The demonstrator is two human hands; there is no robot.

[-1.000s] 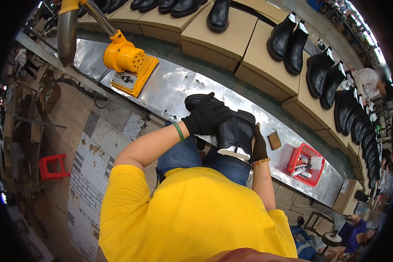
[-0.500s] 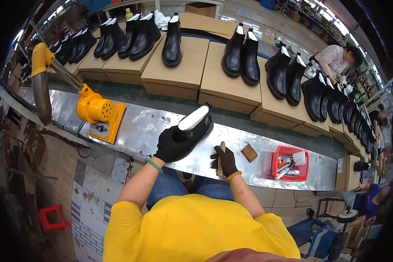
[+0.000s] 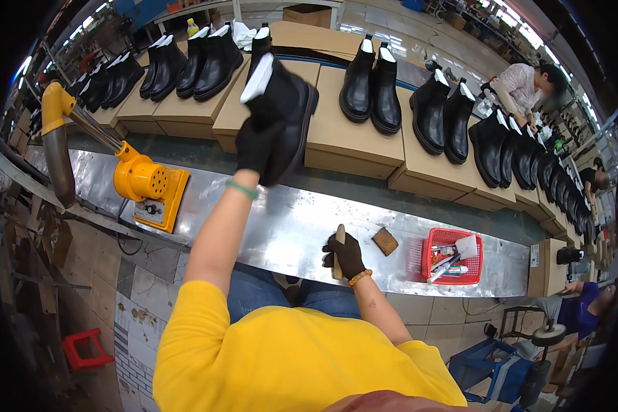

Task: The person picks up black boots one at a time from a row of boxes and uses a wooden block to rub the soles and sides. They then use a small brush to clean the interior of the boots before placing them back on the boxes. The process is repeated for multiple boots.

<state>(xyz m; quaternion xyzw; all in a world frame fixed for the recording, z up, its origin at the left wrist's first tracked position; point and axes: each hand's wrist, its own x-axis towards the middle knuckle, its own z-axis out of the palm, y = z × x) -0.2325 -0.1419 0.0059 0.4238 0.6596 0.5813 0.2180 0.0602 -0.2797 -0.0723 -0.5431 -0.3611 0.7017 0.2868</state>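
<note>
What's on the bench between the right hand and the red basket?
The head view shows one brown block lying on the metal bench between the right hand and the red basket.

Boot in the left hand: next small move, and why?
Probably set the held boot sole-down on the cardboard box behind it in the view, beside the single boot. The left hand holds it raised and tilted; only one boot shows there, while the next box rightward carries a pair.
</note>
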